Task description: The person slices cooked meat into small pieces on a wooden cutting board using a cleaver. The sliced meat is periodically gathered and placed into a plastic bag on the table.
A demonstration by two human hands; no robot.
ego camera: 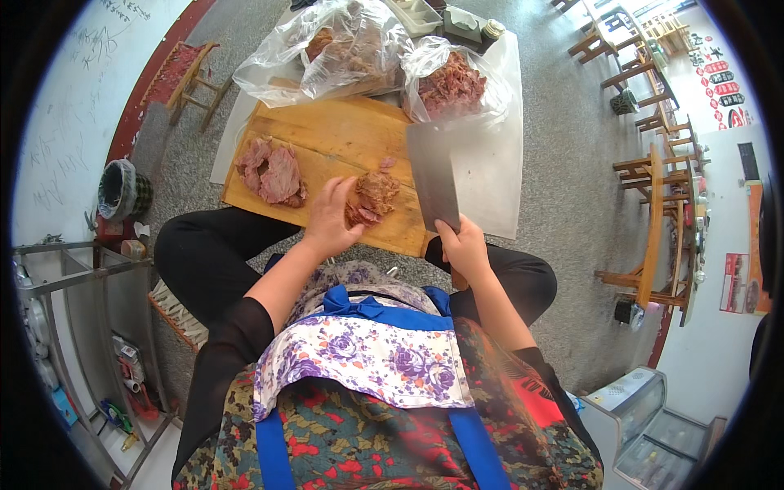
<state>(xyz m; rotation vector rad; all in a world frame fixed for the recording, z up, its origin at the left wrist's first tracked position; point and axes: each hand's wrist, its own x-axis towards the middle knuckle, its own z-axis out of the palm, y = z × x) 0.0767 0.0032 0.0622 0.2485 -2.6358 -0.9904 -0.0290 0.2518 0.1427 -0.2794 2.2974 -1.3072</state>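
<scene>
My right hand (pixel 463 248) grips a cleaver (pixel 432 174), thumb on the lower part of its broad blade. The blade stands over the right edge of a wooden cutting board (pixel 324 131). My left hand (pixel 331 215) is at the left side of a piece of cooked meat (pixel 377 191), fingers apart and curved; whether the fingertips touch it is hard to tell. Small cut slices (pixel 362 215) lie at the near side of that piece, and a scrap (pixel 387 162) lies beyond it. Larger pinkish meat pieces (pixel 278 174) rest on the board's left part.
Behind the board, a big clear plastic bag (pixel 349 55) holds meat, and a smaller bag (pixel 450 86) holds shredded or chopped meat. All stand on a pale low table (pixel 490 190). A bottle (pixel 490 33) is at the back. A wooden stool (pixel 184 76) stands left.
</scene>
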